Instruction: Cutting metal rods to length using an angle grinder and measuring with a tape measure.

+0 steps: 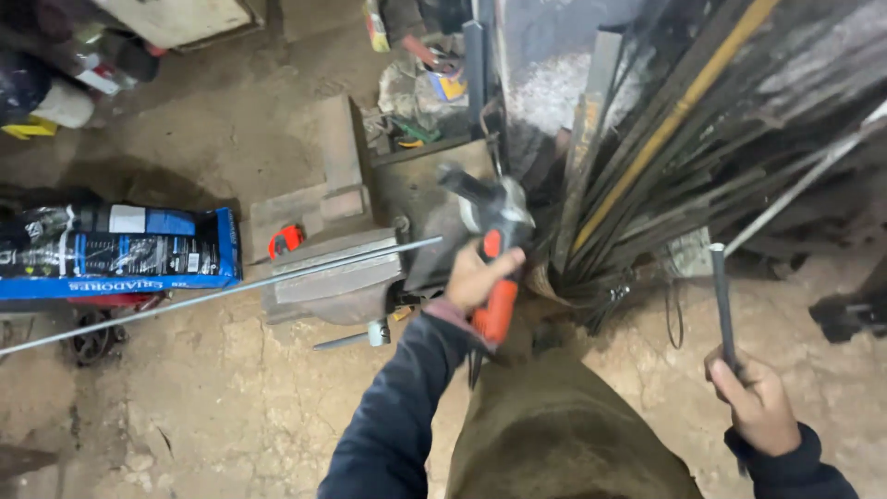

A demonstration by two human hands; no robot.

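Left hand (476, 275): fingers wrapped tight round the orange handle of an angle grinder (490, 249), thumb over the top. Grinder sits at frame centre, grey head and black side grip pointing up-left, just right of the bench vise (337, 277). Left forearm in a dark blue sleeve runs up from bottom centre, elbow bent.

Right hand (758, 402): fingers curled closed on the lower end of a dark metal bar (721, 300), held near upright, top end light-coloured. Hand is low right, well apart from the grinder; dark cuff at the wrist.

Thin steel rod (222, 291) lies clamped across the vise, running long to the left edge, slightly tilted.

Packaging: blue rectangular box (120, 254) with white and black panels lying flat on the dirt floor, left of the vise, near the rod. Small red item (285, 240) between box and vise. Stack of long metal bars (684, 148) leans upper right, one yellow among them.
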